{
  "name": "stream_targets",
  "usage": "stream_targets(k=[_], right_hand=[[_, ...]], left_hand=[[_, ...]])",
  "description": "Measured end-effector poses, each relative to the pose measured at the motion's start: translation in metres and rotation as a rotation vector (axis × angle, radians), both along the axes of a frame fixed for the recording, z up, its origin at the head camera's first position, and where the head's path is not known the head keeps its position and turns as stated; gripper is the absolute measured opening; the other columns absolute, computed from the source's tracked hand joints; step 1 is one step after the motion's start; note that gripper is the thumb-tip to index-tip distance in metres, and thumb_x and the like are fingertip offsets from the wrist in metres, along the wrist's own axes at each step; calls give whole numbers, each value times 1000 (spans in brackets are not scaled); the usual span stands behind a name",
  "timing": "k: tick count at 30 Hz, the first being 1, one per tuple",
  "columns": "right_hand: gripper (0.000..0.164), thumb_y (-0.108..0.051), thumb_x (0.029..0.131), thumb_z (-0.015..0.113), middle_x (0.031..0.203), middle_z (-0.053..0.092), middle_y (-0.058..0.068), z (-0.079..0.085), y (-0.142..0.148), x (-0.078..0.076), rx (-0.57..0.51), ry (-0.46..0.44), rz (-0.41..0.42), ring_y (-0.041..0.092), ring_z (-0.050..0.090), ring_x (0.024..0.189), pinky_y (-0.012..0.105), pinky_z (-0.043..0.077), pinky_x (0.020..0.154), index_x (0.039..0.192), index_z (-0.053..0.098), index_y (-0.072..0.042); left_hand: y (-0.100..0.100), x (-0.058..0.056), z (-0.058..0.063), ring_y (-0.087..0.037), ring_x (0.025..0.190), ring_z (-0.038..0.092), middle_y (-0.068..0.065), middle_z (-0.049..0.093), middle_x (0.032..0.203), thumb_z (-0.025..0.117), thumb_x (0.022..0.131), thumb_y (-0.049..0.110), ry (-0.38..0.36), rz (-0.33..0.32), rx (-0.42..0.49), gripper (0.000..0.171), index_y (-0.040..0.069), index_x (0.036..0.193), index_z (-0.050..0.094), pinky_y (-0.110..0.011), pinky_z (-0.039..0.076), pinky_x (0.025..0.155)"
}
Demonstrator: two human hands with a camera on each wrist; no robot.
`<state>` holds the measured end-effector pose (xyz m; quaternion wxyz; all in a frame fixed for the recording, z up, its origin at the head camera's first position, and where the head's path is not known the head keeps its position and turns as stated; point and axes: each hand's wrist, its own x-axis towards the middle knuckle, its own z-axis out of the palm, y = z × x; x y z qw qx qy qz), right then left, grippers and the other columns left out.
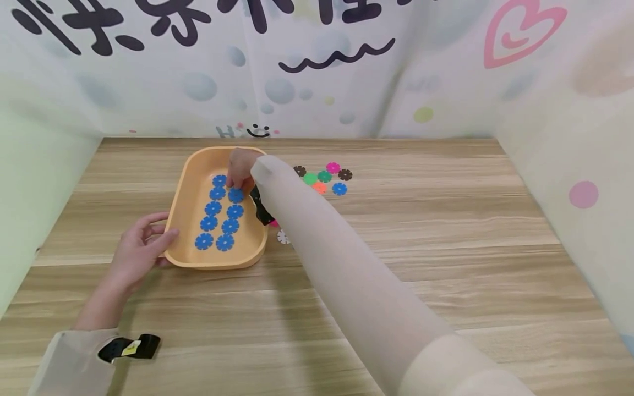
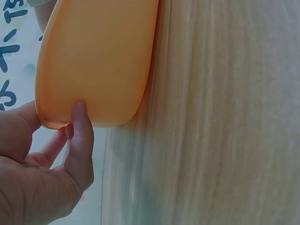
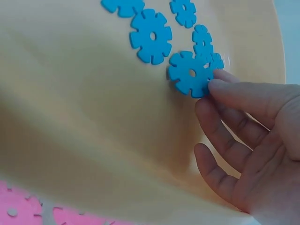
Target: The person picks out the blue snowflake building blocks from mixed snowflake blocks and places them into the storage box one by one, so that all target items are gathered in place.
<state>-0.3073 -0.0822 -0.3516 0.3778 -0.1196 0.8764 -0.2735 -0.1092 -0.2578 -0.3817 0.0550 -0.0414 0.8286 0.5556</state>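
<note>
An orange plastic tray (image 1: 180, 220) with raised sides stands on the table, holding two rows of blue notched snowflake discs (image 1: 213, 208). My left hand (image 1: 141, 245) grips its near left rim, the thumb on top and fingers beneath; the left wrist view shows this hand (image 2: 51, 173) against the tray's end (image 2: 101, 61). Inside the tray, my right hand (image 1: 241, 165) is at the far end of the right row. Seen from the right wrist, that hand (image 3: 248, 126) pinches one blue snowflake disc (image 3: 180, 70) at its edge between thumb and index finger.
Right of the tray lie loose discs in several colours, among them a blue disc (image 1: 339, 188), a pink disc (image 1: 333, 167) and a white disc (image 1: 283, 237). My right sleeve (image 1: 337, 253) hides part of this area. A printed wall sheet (image 1: 317, 99) stands behind the table.
</note>
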Motion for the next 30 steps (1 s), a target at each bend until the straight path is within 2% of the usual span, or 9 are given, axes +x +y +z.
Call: stream_targets(k=[6,10,15,18,22,27,30], right_hand=[[12,-1,83,66,86,66,11,-3,-3,-1,-17,6,-43,20,66,67,26,56,57,95,65,-2],[11,-1,83,66,85,65,9,1,-3,2,-12,56,-38,19,65,69,24,55,57,94,65,-2],[12,-8,85,62,90,62,5,18,0,10,15,165,94,16,59,78,23,51,68,96,66,-4],[21,-12,87,63,98,63,3,31,3,14,-4,191,170,16,58,86,27,49,77,106,66,-7],[33,-12,86,65,110,60,2,44,9,18,-56,208,228,17,59,93,29,47,85,118,61,-9],[36,-9,86,64,115,59,6,47,23,23,-127,243,291,22,59,95,26,50,82,121,59,-5],[36,-9,86,64,114,59,7,45,33,26,-165,280,329,21,60,92,24,51,78,121,59,-4]], left_hand=[[1,-1,1,-4,72,61,5,51,95,53,94,22,3,3,7,55,-5,135,29,-29,56,53],[1,-1,2,-3,73,62,6,51,95,53,94,22,2,0,21,55,-5,135,28,-29,56,54],[1,-1,3,-4,73,62,7,52,94,54,93,22,11,-2,34,55,-5,134,29,-29,56,54],[1,-1,3,-4,72,62,7,52,94,54,93,21,17,1,37,52,-4,133,31,-29,56,53],[0,0,3,-4,72,62,5,51,95,54,94,21,13,5,32,52,-4,133,31,-29,56,53],[0,1,2,-4,72,61,0,50,97,52,94,21,11,0,18,53,-5,134,29,-30,56,53],[0,2,1,-4,72,61,0,50,97,52,94,21,12,-1,16,52,-5,134,29,-30,56,54]])
